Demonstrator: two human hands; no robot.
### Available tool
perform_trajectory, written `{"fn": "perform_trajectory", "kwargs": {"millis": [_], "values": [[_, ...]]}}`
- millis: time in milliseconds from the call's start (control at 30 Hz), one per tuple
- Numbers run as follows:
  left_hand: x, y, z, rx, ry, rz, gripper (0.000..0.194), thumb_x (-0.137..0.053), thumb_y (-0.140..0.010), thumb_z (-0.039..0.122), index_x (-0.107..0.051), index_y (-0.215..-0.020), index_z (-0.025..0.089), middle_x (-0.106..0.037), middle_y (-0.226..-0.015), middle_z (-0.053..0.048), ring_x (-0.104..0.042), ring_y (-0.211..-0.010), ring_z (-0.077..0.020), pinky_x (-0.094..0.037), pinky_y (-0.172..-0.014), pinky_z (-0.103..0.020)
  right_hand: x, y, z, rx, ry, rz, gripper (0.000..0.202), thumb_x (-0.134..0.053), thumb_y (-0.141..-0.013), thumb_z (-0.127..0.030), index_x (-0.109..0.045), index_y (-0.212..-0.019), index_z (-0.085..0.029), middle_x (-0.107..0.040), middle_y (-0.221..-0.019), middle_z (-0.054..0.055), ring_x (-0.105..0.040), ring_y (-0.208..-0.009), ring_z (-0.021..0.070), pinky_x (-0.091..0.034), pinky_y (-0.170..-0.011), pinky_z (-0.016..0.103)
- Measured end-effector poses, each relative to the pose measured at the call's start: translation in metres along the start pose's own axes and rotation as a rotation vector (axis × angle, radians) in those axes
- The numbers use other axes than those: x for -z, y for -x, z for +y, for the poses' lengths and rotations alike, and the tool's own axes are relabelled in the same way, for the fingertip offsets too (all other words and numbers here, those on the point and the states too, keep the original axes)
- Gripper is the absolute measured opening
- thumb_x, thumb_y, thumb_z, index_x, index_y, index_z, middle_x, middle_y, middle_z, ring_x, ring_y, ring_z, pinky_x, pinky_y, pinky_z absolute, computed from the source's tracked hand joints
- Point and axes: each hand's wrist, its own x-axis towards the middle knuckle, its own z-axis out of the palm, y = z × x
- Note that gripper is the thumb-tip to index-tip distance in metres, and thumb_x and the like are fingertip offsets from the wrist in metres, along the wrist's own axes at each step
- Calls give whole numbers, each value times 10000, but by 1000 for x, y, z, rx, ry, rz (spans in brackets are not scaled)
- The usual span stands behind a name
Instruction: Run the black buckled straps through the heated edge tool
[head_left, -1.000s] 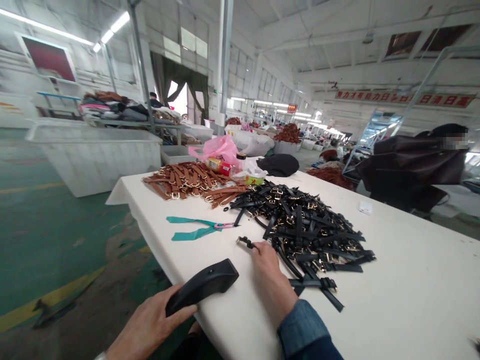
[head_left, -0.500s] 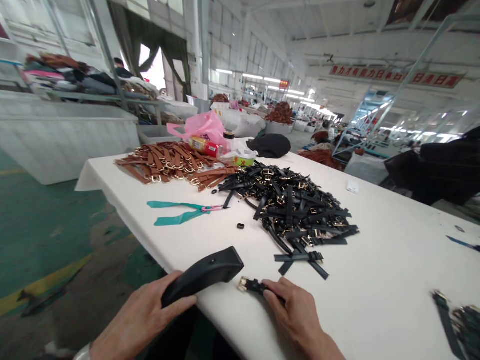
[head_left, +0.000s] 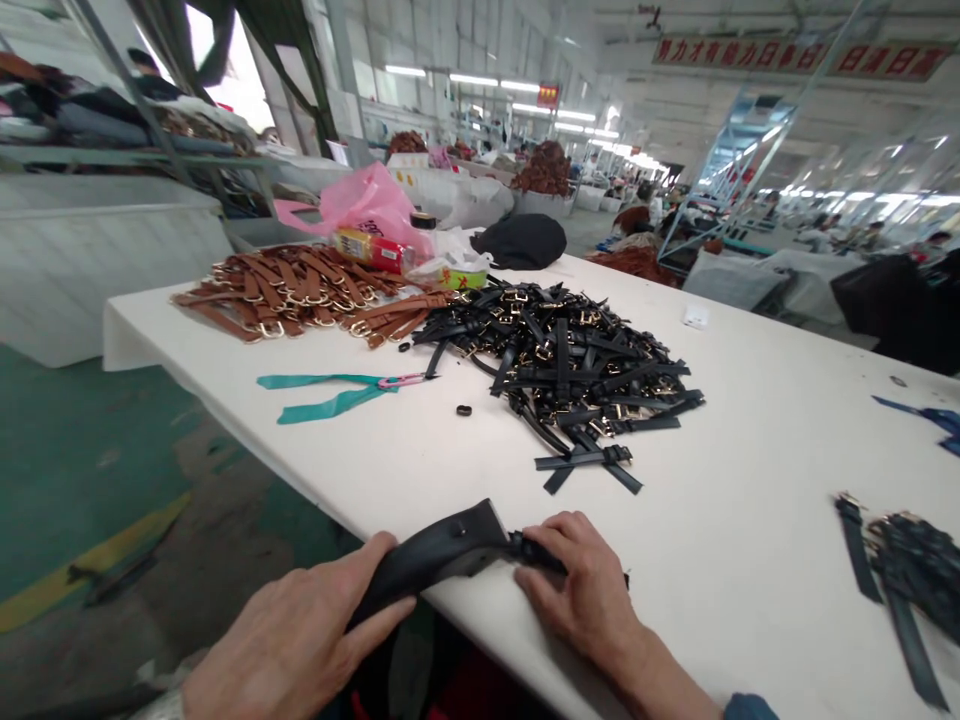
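My left hand (head_left: 300,620) is closed around a curved black leather strap (head_left: 442,545), a small round mark near its wide end. That end points right, over the table's near edge. My right hand (head_left: 581,585) pinches a short black buckle strap (head_left: 538,552). The two pieces meet or overlap between my hands, and the buckle is hidden there. Beyond them lies a heap of black buckle straps (head_left: 577,350) with gold buckles. A small black loop (head_left: 464,410) rests on the table left of the heap.
On the white table (head_left: 750,480) lie pink thread snips with teal ribbon (head_left: 330,402), brown buckle straps (head_left: 277,285), a pink bag (head_left: 367,205), a drink bottle (head_left: 375,250) and a black cap (head_left: 521,241). More black straps (head_left: 919,560) and a blue tool (head_left: 926,412) lie right.
My hands have come together. The short strap's buckle, visible earlier beside the wide end of the leather strap, is now out of sight at that end. The camera view has shifted.
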Motion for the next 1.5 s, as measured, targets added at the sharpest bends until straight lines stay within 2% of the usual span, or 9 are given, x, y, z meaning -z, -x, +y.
{"fn": "perform_trajectory", "kwargs": {"millis": [100, 233, 367, 500, 667, 833, 1100, 1333, 1500], "values": [[4, 2, 4, -33, -117, 0, 522, -413, -844, 645, -552, -1201, 290, -733, -928, -68, -687, -848, -325, -477, -734, -390, -3, -2, 4, -1, -39, 27, 153, -611, -780, -192, -645, -927, -214, -616, -888, 54, -543, -858, 209, -454, -784, 341], [17, -4, 19, -69, -180, -19, 566, -388, -839, 650, -557, -1193, 242, -723, -897, -105, -684, -826, -347, -487, -698, -406, -2, -3, 5, -6, -97, 38, 180, -566, -716, -100, -613, -863, -192, -596, -845, 49, -538, -824, 195, -457, -751, 321], [30, -13, 36, -42, -178, -47, 544, -408, -816, 635, -581, -1106, 209, -710, -854, -121, -678, -806, -331, -483, -671, -368, -2, 2, 3, 22, -96, 58, 221, -534, -711, -79, -616, -884, -188, -588, -856, 61, -542, -834, 199, -465, -742, 320], [34, -14, 45, -45, -173, -43, 516, -411, -811, 616, -579, -1075, 205, -702, -835, -119, -669, -797, -323, -469, -670, -360, -1, 5, -1, 54, -36, 95, 211, -552, -776, -126, -655, -944, -200, -607, -907, 76, -556, -846, 196, -464, -737, 315], [33, -13, 44, -34, -198, -71, 531, -360, -831, 620, -563, -1096, 206, -700, -847, -117, -671, -811, -337, -469, -680, -379, 0, 0, -5, 72, 105, 107, 114, -591, -845, -225, -701, -874, -222, -631, -848, 60, -554, -806, 195, -421, -722, 330], [30, -11, 35, -6, -205, -96, 589, -375, -821, 653, -542, -1164, 204, -708, -888, -120, -672, -851, -344, -470, -704, -390, -4, -2, -2, 49, -52, 87, 153, -551, -867, -193, -696, -825, -221, -633, -828, 48, -559, -786, 169, -428, -695, 285], [21, -7, 25, -8, -215, -105, 585, -367, -854, 628, -515, -1221, 197, -705, -930, -127, -668, -882, -341, -469, -747, -421, 1, -5, -5, -10, -60, -26, 97, -476, -868, -170, -543, -805, -202, -581, -805, 20, -529, -788, 163, -408, -726, 270], [33, -3, 23, -7, -146, -151, 462, -387, -887, 539, -526, -1167, 199, -703, -887, -104, -667, -844, -337, -476, -759, -470, -5, -9, 0, -64, 24, -53, 122, -411, -915, -227, -507, -841, -211, -595, -766, 2, -549, -708, 148, -380, -665, 250], [45, 2, 37, -49, -213, -187, 379, -393, -904, 492, -549, -1101, 208, -707, -917, -106, -670, -866, -348, -488, -766, -506, -4, -16, -7, -163, 107, -99, 127, -396, -929, -242, -503, -867, -214, -617, -735, -4, -594, -697, 164, -351, -638, 257]]}}
